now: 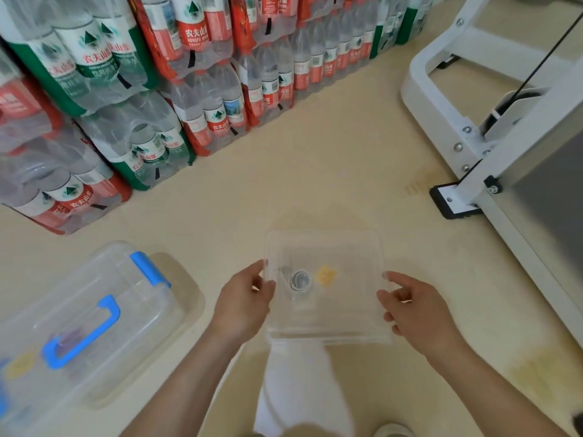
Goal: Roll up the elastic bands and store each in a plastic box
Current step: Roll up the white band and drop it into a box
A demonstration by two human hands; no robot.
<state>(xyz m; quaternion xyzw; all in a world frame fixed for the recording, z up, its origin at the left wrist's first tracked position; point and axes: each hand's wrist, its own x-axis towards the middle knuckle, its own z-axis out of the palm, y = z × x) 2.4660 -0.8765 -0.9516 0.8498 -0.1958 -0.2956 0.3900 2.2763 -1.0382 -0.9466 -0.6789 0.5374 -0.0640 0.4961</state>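
While 2 grips [243,298] [416,307] pinch, box [328,313] hangs.

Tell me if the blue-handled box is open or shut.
Shut: the blue-handled box has its lid on top, a blue latch folded over the far edge. Contents cannot tell.

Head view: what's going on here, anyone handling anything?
A person holds a clear box above the floor, the left hand gripping its left edge and the right hand its right edge. A small round grey thing shows through it; whether that is a rolled band cannot be told. A bigger box with blue clips sits on the floor to the left.
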